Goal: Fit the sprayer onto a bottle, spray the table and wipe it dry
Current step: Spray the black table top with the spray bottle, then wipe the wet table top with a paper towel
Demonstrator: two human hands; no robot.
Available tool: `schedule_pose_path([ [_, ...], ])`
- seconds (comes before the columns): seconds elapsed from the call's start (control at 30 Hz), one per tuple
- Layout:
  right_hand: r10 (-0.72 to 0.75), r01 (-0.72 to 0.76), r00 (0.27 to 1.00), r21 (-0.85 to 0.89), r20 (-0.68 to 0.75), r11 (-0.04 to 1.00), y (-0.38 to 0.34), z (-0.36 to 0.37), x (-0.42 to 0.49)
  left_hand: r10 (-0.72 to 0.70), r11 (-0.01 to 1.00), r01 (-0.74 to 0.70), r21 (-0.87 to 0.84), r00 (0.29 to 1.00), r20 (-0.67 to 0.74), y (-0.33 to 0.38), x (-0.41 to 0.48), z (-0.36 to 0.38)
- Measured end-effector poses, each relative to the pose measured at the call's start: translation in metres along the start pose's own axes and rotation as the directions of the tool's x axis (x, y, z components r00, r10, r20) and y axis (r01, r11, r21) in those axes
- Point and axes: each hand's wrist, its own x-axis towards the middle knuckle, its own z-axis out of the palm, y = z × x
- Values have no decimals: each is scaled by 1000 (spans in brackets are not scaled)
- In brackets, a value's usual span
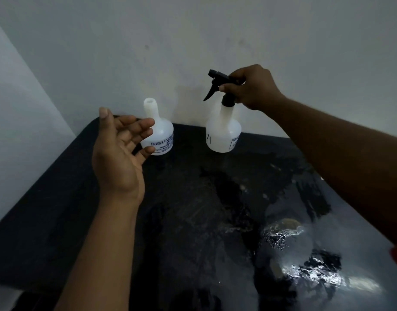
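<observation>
Two white plastic bottles stand at the back of the black table (58, 209), against the wall. The right bottle (223, 131) carries the black trigger sprayer (217, 83) on its neck, nozzle pointing left. My right hand (253, 88) grips the sprayer head from the right. The left bottle (159, 133) has a bare open neck and a blue printed label. My left hand (119, 149) hovers open just left of that bottle, palm facing it, fingertips overlapping its side; I cannot tell whether they touch.
The tabletop is wet, with shiny puddles and droplets (282, 236) towards the front right. A white wall (193, 41) rises directly behind the bottles, and another wall closes in on the left. No cloth is in view.
</observation>
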Motion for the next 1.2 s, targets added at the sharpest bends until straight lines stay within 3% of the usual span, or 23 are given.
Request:
schedule_pose_path([
  [0.27,54,-53,997,-22,51,998,7,-1,20,5,1000,-5,-1,1000,-16,-1,3,-1],
  [0.47,114,-26,976,-424,184,905,-9,-13,36,8,1000,-8,-11,999,-44,2,5,-5],
  [0.53,20,38,994,-505,109,862,-19,-9,35,6,1000,-7,-24,998,-55,3,6,-9],
  [0.63,-289,224,952,-412,-102,883,-49,9,25,21,999,-23,-30,998,-65,4,9,-15],
  [0.67,-364,307,925,-353,-109,884,-63,17,23,25,999,-27,-30,998,-65,4,10,-16],
  [0.73,-420,411,907,-238,12,880,-90,41,22,29,999,-30,-29,998,-62,4,12,-20],
  [0.8,-361,395,914,-194,185,898,-109,71,19,28,999,-30,-31,998,-63,4,13,-23],
  [0.9,-236,301,922,-186,306,935,-117,111,15,37,998,-40,-38,997,-67,6,14,-30],
  [1.0,-169,245,927,-198,335,949,-110,136,12,44,998,-47,-38,996,-76,6,15,-36],
  [1.1,-171,209,940,-104,294,972,-103,146,10,30,1000,-31,-6,994,-101,6,17,-37],
  [1.2,-153,186,936,-76,318,980,-100,138,6,27,986,-3,169,990,-141,1,19,-34],
])
